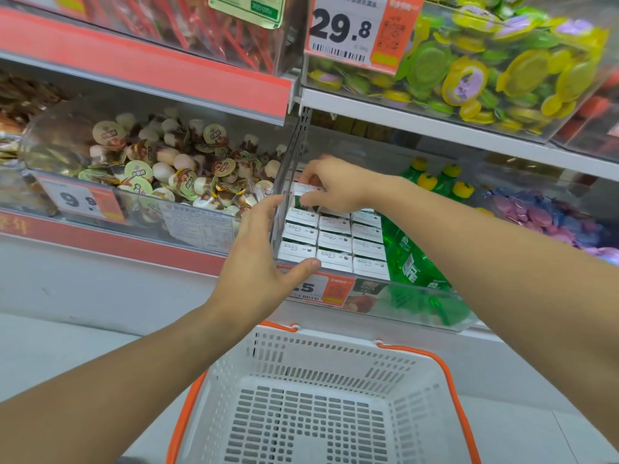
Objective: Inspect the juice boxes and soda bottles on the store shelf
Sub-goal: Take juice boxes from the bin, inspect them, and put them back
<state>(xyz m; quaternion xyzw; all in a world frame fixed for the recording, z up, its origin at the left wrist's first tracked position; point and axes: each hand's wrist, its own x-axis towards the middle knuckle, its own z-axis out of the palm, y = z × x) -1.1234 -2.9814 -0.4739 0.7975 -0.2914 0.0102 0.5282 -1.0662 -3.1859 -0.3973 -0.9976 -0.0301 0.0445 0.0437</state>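
Observation:
Several white-topped juice boxes (335,242) stand packed in rows inside a clear bin (418,296) on the middle shelf. My right hand (330,185) reaches into the bin's back and pinches one juice box (303,192) lifted above the rows. My left hand (264,262) is spread open at the bin's left front corner, thumb against the front wall and fingers along the clear side wall. Green soda bottles (412,259) with yellow caps lie in the same bin, to the right of the boxes.
A white basket (318,356) with orange handles sits below the shelf, under my arms. A bin of small jelly cups (174,172) stands to the left, with a 9.9 tag. Above hang a 29.8 price tag (348,28) and a bin of yellow-green sweets (502,68).

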